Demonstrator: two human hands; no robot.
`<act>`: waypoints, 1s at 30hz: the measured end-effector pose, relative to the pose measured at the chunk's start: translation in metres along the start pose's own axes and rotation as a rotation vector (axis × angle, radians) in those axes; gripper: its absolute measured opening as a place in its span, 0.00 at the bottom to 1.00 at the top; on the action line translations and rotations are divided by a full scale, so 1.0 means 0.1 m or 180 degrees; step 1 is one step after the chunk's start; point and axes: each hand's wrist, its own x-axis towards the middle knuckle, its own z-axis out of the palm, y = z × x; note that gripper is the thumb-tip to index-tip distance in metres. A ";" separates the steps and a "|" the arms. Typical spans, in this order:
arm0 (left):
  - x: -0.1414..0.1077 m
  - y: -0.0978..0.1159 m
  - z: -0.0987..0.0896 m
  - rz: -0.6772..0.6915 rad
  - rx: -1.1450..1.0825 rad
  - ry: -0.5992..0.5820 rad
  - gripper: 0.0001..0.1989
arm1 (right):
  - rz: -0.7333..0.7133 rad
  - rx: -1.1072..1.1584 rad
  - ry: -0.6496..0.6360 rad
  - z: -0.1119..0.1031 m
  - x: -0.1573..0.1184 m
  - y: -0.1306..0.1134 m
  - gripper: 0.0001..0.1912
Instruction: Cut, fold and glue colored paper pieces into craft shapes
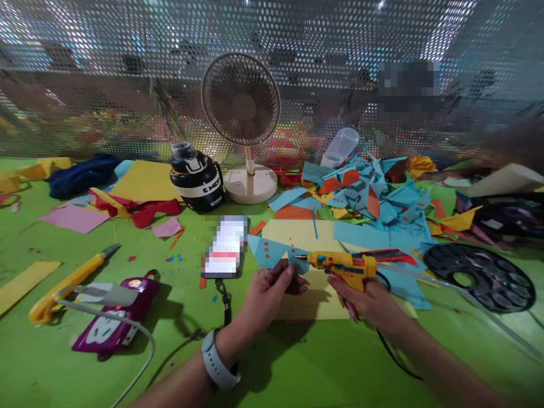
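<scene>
My right hand (368,297) grips a yellow hot glue gun (346,266) by its handle, its nozzle pointing left. In my left hand (272,289), thumb and fingers pinch a small folded piece of blue paper (301,264), right at the nozzle tip. Whether the nozzle touches the paper I cannot tell. Under both hands lie pale yellow sheets (306,306). A blue strip with red dots (266,249) lies just behind my left hand. Beside the glue gun is a pair of scissors with red handles (395,256), partly hidden behind it.
A phone (225,246) lies left of my hands, near a purple power bank (119,314) with a cable and a yellow cutter (72,286). Behind stand a black bottle (198,181) and a fan (250,184). Blue paper scraps (382,192) are heaped right, near a black palette (480,277).
</scene>
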 end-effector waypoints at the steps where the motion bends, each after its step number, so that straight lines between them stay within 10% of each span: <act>1: 0.00 0.00 0.00 0.0002 0.0003 0.0002 0.21 | -0.0014 -0.0009 0.0000 0.00 0.00 0.00 0.25; 30: 0.01 -0.04 -0.02 0.0182 0.0121 -0.0090 0.18 | 0.0062 -0.0241 0.0060 0.01 -0.03 -0.09 0.24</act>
